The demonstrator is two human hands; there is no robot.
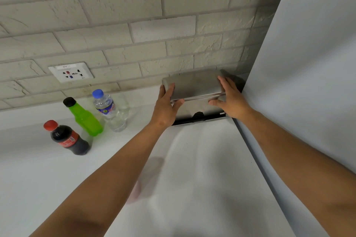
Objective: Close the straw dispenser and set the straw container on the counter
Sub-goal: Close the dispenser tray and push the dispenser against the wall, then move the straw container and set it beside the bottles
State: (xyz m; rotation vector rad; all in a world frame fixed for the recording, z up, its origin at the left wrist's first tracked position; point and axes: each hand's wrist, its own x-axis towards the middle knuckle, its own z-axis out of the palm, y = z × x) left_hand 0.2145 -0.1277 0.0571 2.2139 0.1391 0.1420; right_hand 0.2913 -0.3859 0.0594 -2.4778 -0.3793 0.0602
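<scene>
A stainless steel straw dispenser (pixel 195 86) stands on the white counter (pixel 192 169) at the back, against the brick wall and beside a tall white panel. Its lid lies down flat on top. A dark slot with black straws (pixel 196 118) shows along its lower front edge. My left hand (pixel 166 106) grips the dispenser's left end, fingers on the lid and thumb on the front. My right hand (pixel 230 98) holds the right end the same way.
Three bottles stand left of the dispenser: a cola bottle (pixel 67 138), a green bottle (pixel 84 118) and a clear water bottle (pixel 110 110). A wall socket (pixel 70 72) sits above them. The white panel (pixel 308 63) closes off the right side.
</scene>
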